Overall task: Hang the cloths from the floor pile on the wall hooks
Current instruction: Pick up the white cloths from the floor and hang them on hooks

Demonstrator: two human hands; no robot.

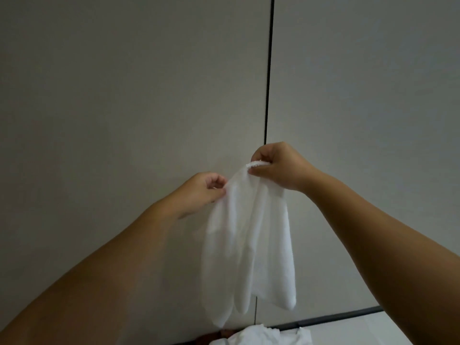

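Note:
A white cloth (246, 245) hangs in folds in front of the grey wall, held up at its top edge by both hands. My right hand (276, 168) pinches the top corner, slightly higher than the left. My left hand (204, 189) grips the cloth's upper left edge between thumb and fingers. The floor pile of white cloths (263, 336) lies at the foot of the wall, directly below the hanging cloth. No wall hook shows in this view.
The grey wall (124, 95) fills the view, with a dark vertical seam (268, 70) running down just behind my right hand. A dark baseboard (348, 316) meets the pale floor (398, 329) at the lower right.

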